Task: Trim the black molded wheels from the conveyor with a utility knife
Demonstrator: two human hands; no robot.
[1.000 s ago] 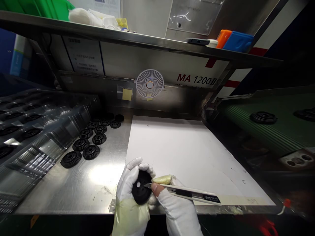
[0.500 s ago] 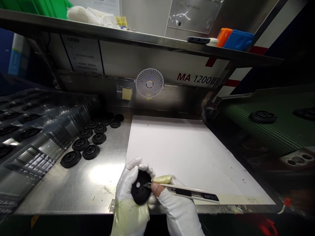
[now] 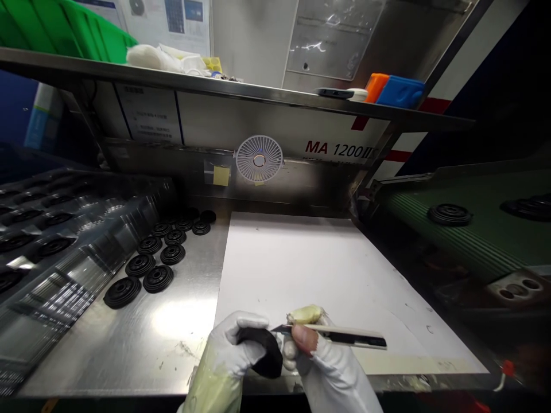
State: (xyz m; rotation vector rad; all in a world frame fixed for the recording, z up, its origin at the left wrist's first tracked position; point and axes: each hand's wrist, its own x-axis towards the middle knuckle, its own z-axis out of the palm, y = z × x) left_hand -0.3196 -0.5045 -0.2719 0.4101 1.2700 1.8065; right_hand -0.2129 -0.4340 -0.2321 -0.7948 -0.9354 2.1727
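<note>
At the bottom centre of the frame, the left hand [image 3: 230, 350] in a white glove curls around a black disc [image 3: 263, 355], fingers closed over its upper edge so that only part of it shows. Just to its right, the right hand [image 3: 318, 355] pinches a knife [image 3: 340, 335] between thumb and forefinger — the blade tip points left and seems to touch the disc's rim, though the contact is too small to be sure. The knife handle runs out to the right over a white sheet [image 3: 310, 264] that covers the middle of the steel bench [image 3: 172, 321]. In the left middle of the frame, more discs [image 3: 148, 261] lie in two rows on the bench, beside clear trays [image 3: 55, 241] holding others. A small white fan [image 3: 259, 159] sits on the back wall, upper centre, below a shelf [image 3: 241, 92]. At the right edge, a green belt [image 3: 482, 229] carries another disc — well apart from the hands.
</note>
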